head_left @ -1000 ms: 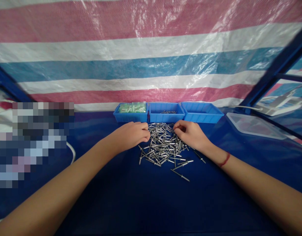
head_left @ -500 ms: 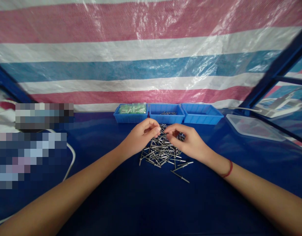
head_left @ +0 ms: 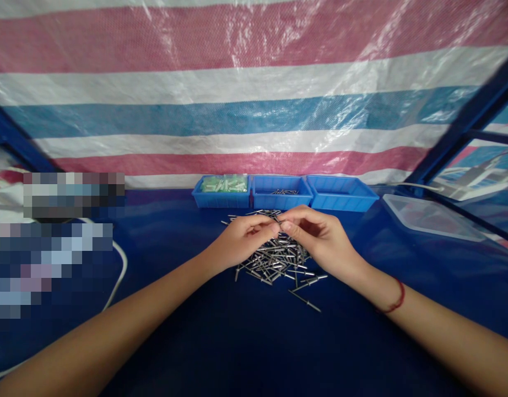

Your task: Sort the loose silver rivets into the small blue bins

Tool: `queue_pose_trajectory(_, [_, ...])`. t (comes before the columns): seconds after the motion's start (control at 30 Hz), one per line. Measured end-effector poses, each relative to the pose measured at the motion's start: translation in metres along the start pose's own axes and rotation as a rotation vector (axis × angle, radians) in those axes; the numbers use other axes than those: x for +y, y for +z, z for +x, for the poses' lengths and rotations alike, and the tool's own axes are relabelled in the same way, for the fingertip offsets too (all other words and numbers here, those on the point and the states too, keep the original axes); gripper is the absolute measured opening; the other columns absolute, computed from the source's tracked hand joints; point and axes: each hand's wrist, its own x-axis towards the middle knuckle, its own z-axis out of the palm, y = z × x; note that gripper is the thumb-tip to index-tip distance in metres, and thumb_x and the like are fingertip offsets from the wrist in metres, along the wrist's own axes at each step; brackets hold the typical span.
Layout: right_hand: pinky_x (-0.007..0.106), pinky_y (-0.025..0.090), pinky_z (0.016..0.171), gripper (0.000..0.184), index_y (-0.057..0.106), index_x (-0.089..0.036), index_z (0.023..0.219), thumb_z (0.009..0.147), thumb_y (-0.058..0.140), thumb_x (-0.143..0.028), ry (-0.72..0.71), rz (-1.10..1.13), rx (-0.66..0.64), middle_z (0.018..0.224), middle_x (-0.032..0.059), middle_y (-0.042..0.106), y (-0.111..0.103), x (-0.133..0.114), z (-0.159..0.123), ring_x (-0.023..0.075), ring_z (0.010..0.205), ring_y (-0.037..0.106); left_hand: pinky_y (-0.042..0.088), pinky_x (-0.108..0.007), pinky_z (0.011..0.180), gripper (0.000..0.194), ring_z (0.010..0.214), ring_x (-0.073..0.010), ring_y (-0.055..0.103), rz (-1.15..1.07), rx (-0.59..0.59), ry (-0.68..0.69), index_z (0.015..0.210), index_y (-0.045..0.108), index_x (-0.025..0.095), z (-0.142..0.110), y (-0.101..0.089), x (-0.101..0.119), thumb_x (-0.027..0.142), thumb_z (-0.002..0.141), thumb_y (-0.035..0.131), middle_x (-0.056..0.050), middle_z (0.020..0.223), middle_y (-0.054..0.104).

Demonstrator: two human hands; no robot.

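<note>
I have the left hand and the right hand meeting over the rivet pile, and each grip is closed in a thumb-and-finger pinch on what looks like one slim rivet; the fingers cover most of it, so I can't swear to the shape. Two-handed holding suits so thin a part, I judge: one side can steady it while the other turns it, and a slip would only land it back among the rest.

The heap lies on the blue bench, midway between my forearms, with a stray rivet on its near side. Just behind stand three blue bins in a row, presumably to keep kinds apart within easy reach: the left bin carries pale green pieces, the middle bin a few metal parts, and the right bin completes the row. A clear plastic tray lies off to the right.

I can read no brand, label or lettering anywhere.
</note>
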Motion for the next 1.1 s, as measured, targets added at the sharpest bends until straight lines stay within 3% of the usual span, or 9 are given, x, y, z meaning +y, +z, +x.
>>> queue_pose_trajectory(0.2, [0.027,0.047,0.060,0.014,0.068,-0.021,0.085,0.076,0.068,-0.032,0.031,-0.034,0.065,0.075,0.0005,0.064,0.000,0.001,0.000,0.0115,0.065,0.057,0.034,-0.022,0.051,0.021,0.055,-0.0078,0.044,0.074,0.087,0.059,0.088,0.063,0.016,-0.001,0.003,-0.006,0.034,0.086,0.054,0.002,0.071,0.059])
queue_pose_trajectory(0.3, [0.028,0.048,0.062,0.013,0.068,-0.021,0.085,0.077,0.067,-0.031,0.027,-0.058,0.064,0.078,0.0014,0.064,0.000,0.000,0.000,0.0120,0.066,0.058,0.036,-0.021,0.052,0.016,0.056,-0.0078,0.046,0.130,0.127,0.107,0.087,0.063,0.017,-0.002,0.005,-0.004,0.031,0.084,0.057,0.001,0.074,0.061])
queue_pose_trajectory(0.5, [0.031,0.050,0.067,0.014,0.070,-0.021,0.088,0.080,0.064,-0.031,0.001,-0.086,0.051,0.084,0.0032,0.066,-0.001,0.001,0.000,0.0147,0.074,0.061,0.042,-0.022,0.059,0.008,0.064,-0.0091,0.053,0.277,0.340,0.226,0.086,0.064,0.018,-0.006,0.006,0.002,0.025,0.084,0.060,0.000,0.078,0.063])
queue_pose_trajectory(0.63, [0.032,0.051,0.070,0.015,0.070,-0.021,0.089,0.081,0.063,-0.032,-0.001,-0.092,0.020,0.087,0.0046,0.068,0.000,0.003,0.000,0.0165,0.079,0.063,0.043,-0.021,0.060,0.005,0.065,-0.0083,0.053,0.342,0.388,0.340,0.083,0.063,0.018,-0.008,0.006,0.002,0.022,0.084,0.061,0.000,0.081,0.061])
queue_pose_trajectory(0.77, [0.032,0.051,0.071,0.016,0.070,-0.021,0.089,0.082,0.061,-0.032,-0.013,-0.101,-0.022,0.088,0.0049,0.069,0.001,0.001,-0.001,0.0172,0.081,0.064,0.042,-0.020,0.058,0.006,0.064,-0.0078,0.052,0.390,0.411,0.411,0.080,0.060,0.017,-0.008,0.007,0.002,0.021,0.084,0.060,0.000,0.079,0.059])
queue_pose_trajectory(0.93, [0.027,0.049,0.064,0.020,0.069,-0.020,0.089,0.087,0.055,-0.033,-0.016,-0.143,-0.075,0.080,0.0029,0.069,0.003,0.000,-0.001,0.0144,0.071,0.062,0.042,-0.021,0.060,0.010,0.063,-0.0081,0.051,0.433,0.373,0.373,0.077,0.056,0.016,-0.007,0.007,0.003,0.021,0.086,0.056,0.002,0.072,0.057])
queue_pose_trajectory(1.0, [0.027,0.048,0.061,0.023,0.069,-0.018,0.087,0.088,0.053,-0.035,-0.031,-0.230,-0.025,0.079,0.0034,0.068,-0.001,0.003,0.002,0.0143,0.069,0.061,0.042,-0.021,0.059,0.006,0.063,-0.0081,0.053,0.420,0.334,0.332,0.082,0.058,0.017,-0.006,0.005,0.004,0.022,0.086,0.056,0.001,0.076,0.060])
queue_pose_trajectory(1.1, [0.029,0.047,0.064,0.024,0.068,-0.017,0.087,0.088,0.052,-0.035,-0.114,-0.473,0.157,0.083,0.0059,0.068,-0.018,0.012,0.013,0.0168,0.073,0.061,0.043,-0.020,0.059,0.009,0.061,-0.0077,0.055,0.383,0.326,0.273,0.092,0.059,0.018,-0.002,0.001,0.003,0.023,0.085,0.057,0.001,0.079,0.064])
